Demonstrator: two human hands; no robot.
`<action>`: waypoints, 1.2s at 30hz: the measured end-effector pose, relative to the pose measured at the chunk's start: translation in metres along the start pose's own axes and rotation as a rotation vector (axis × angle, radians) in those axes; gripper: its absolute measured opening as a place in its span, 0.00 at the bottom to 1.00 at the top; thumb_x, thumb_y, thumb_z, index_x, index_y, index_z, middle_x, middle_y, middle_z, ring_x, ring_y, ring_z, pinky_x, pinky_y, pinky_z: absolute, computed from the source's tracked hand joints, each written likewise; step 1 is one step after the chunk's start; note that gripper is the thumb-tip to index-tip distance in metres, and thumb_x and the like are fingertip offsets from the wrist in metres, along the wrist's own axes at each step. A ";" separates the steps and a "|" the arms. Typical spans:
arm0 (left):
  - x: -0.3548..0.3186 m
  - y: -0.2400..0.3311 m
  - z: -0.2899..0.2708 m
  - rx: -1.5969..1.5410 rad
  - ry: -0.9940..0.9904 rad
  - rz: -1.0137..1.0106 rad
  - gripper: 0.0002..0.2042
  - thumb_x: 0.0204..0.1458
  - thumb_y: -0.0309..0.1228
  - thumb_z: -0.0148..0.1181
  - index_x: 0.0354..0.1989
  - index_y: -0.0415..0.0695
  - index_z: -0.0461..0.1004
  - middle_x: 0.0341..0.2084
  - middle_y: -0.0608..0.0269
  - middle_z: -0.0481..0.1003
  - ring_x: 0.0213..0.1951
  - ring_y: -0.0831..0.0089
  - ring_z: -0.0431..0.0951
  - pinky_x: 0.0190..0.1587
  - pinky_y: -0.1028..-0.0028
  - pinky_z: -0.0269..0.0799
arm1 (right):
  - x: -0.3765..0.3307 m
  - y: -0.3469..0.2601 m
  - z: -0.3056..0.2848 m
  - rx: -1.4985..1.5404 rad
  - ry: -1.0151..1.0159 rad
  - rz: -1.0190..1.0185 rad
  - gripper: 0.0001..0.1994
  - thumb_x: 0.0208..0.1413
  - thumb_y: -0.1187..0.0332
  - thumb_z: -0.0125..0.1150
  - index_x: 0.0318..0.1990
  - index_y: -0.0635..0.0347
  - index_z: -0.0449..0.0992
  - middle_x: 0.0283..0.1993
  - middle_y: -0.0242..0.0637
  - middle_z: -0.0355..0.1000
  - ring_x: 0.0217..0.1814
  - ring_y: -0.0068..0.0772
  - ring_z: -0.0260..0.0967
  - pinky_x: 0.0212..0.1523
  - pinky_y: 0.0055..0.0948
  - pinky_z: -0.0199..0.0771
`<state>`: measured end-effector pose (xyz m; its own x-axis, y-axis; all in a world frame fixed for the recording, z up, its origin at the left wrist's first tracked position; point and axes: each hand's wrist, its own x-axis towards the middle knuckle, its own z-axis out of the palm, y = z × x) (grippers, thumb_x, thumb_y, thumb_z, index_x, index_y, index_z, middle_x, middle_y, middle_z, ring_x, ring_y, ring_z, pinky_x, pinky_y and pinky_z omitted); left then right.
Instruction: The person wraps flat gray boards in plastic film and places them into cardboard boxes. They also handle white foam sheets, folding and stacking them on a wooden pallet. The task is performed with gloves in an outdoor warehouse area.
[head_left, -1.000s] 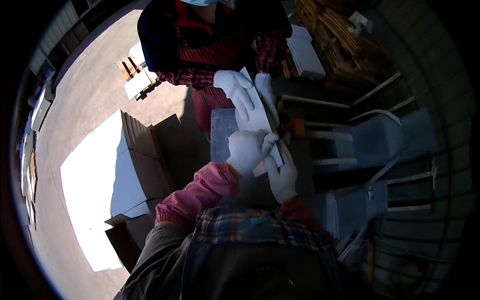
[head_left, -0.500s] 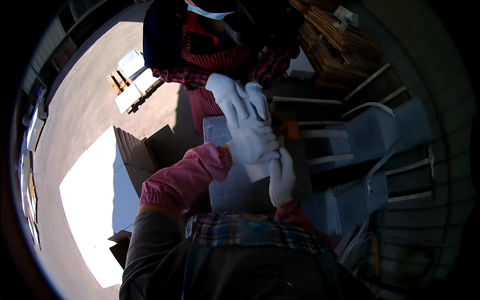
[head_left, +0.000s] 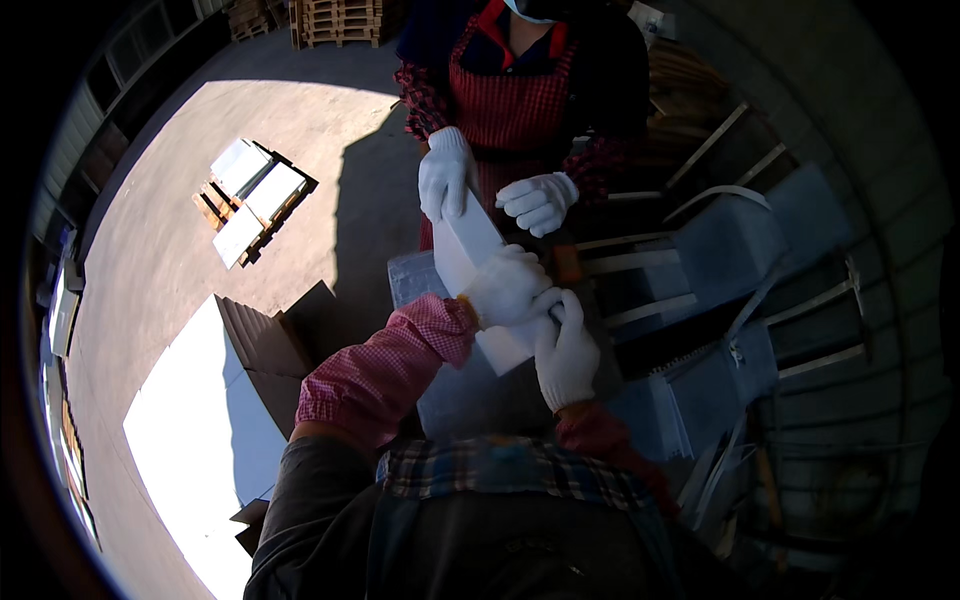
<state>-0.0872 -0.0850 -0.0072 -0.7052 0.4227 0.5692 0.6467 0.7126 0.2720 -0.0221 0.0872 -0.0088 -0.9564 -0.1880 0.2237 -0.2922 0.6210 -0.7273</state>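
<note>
A long, flat white piece (head_left: 466,238) lies at a slant over a grey-topped table (head_left: 445,400). My left hand (head_left: 503,288), in a white knitted glove, lies across its middle with fingers bent over its right edge. Beside it my gloved right hand (head_left: 566,352) is closed, thumb and fingertips pinched against the left fingertips. What they pinch is too small to make out. At the far end, a co-worker's gloved hand (head_left: 446,178) grips the white piece. The co-worker's other hand (head_left: 538,203) is loosely curled, apart from the piece.
Left of the table stands a tall stack of white sheets (head_left: 185,400). Farther off, a pallet (head_left: 262,200) carries white boards. An orange object (head_left: 566,264) sits at the table's right edge. On the right are metal bars and bluish sheets (head_left: 735,240), with wooden slats behind.
The co-worker has straightened up; one hand has left the white piece and the other has shifted to its far end. More of the piece shows. My hands remain close together on it.
</note>
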 end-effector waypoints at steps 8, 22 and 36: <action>0.010 0.002 0.005 -0.200 -0.212 -0.244 0.18 0.59 0.42 0.55 0.29 0.42 0.82 0.30 0.49 0.79 0.37 0.51 0.78 0.44 0.55 0.74 | 0.003 -0.023 0.012 -0.401 -0.062 0.013 0.52 0.48 0.46 0.75 0.72 0.66 0.52 0.53 0.53 0.74 0.54 0.55 0.73 0.51 0.48 0.77; -0.043 -0.029 -0.023 -0.148 0.790 -0.731 0.21 0.56 0.32 0.65 0.57 0.39 0.74 0.49 0.49 0.78 0.54 0.52 0.76 0.57 0.58 0.73 | 0.008 -0.018 0.017 -0.560 -0.068 -0.063 0.44 0.54 0.47 0.70 0.68 0.68 0.58 0.52 0.51 0.73 0.53 0.53 0.72 0.51 0.47 0.75; -0.031 -0.202 -0.026 -1.039 0.107 -0.945 0.30 0.53 0.46 0.69 0.60 0.40 0.76 0.48 0.64 0.80 0.48 0.70 0.77 0.51 0.69 0.72 | 0.008 -0.018 0.020 -0.595 -0.086 -0.046 0.42 0.51 0.45 0.72 0.64 0.64 0.63 0.52 0.47 0.73 0.52 0.50 0.73 0.52 0.45 0.75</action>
<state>-0.1884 -0.2562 -0.0594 -0.9930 -0.0545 -0.1051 -0.1023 -0.0528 0.9934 -0.0245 0.0587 -0.0067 -0.9468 -0.2703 0.1746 -0.3056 0.9252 -0.2250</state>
